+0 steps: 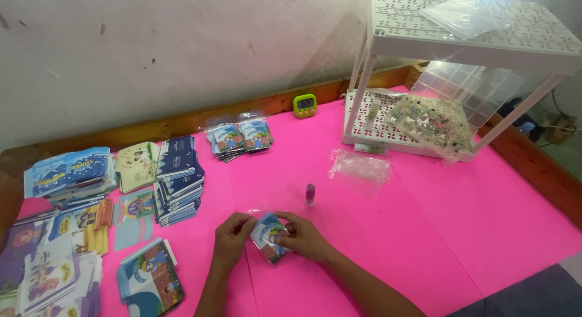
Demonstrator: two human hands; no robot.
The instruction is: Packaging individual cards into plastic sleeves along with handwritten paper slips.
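Note:
Both hands hold a small picture card in a clear plastic sleeve (268,237) just above the pink table (424,214). My left hand (232,239) grips its left edge with the fingers curled over the top. My right hand (304,236) pinches its right side. A small pink-capped bottle (310,195) stands upright just beyond the hands. A bundle of sleeved cards (239,138) lies farther back.
Stacks of colourful cards (177,177) and booklets (70,171) cover the left side. An empty clear bag (361,166) lies right of centre. A white two-tier rack (467,35) holds a tray of small trinkets (431,123). A green timer (304,104) leans on the wooden edge.

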